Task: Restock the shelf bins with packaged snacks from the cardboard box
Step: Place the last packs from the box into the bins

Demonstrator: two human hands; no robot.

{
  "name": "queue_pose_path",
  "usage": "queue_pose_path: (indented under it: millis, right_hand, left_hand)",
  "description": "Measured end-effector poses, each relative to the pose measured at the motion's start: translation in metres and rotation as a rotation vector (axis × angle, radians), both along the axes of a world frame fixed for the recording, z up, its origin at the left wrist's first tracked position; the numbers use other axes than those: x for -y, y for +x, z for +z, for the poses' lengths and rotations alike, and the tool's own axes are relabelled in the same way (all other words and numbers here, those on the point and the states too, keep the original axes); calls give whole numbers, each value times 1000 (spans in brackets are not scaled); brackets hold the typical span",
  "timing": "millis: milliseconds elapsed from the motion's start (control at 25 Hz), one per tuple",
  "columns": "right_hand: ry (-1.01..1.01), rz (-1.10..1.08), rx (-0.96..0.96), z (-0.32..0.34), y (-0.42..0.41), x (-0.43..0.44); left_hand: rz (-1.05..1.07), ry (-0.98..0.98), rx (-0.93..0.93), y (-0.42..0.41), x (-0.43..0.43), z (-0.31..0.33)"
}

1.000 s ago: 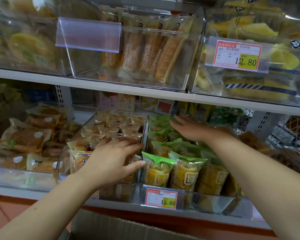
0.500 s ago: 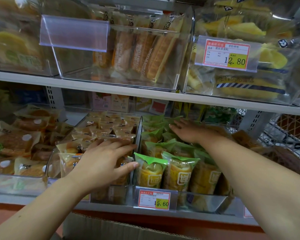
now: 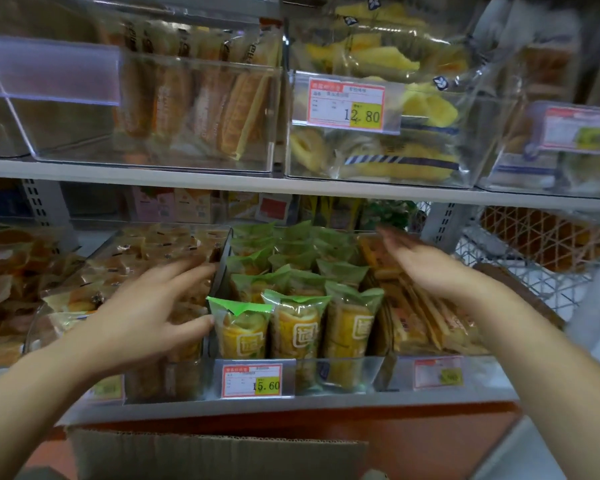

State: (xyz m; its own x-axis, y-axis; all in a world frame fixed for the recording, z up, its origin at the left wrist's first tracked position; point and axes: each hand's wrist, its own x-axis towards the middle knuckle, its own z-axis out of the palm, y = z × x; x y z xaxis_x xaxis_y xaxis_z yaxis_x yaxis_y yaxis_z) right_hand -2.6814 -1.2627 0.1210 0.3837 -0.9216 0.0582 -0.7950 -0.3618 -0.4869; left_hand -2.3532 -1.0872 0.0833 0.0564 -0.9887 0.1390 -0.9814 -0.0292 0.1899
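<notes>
We recorded the left hand (image 3: 146, 317) as open: fingers straight and spread, palm down, nothing held. Beneath its palm lay the brown-wrapped packs (image 3: 142, 251). Its fingertips reached the dark divider (image 3: 222, 265) on its right. Its thumb ended at the edge of the nearest of the green-topped snack packs (image 3: 295, 323); we could not tell whether it touched.

We recorded the right hand (image 3: 430, 268) as open too, fingers extended and blurred, nothing held. It hung above the orange-wrapped packs (image 3: 420, 327), just right of the green-topped row.

Between the two hands, the green-topped snack packs stood upright in rows inside a clear bin (image 3: 347, 372). Below the hands, on that bin's front wall, a price tag (image 3: 252, 381) read 15.60.

Lower still, nearest us, the top edge of the cardboard box (image 3: 215, 455) ran under the shelf edge; its contents were hidden.

Above both hands, an upper shelf carried a bin of long bread packs (image 3: 201, 98) and a tag marked 12.80 (image 3: 347, 105). Beyond the right hand stood a wire basket (image 3: 534, 258).
</notes>
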Motion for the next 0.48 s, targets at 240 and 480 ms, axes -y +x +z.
queue_pose_path:
  millis: [240,480]
  right_hand:
    - [-140,-180,-165,-45,-98,-36]
    - [-191,-110,-402,-85,-97,-23]
  left_hand:
    - [-289,-313,66,-142,12,4]
    - [-248,-168,313,-249,95,-29]
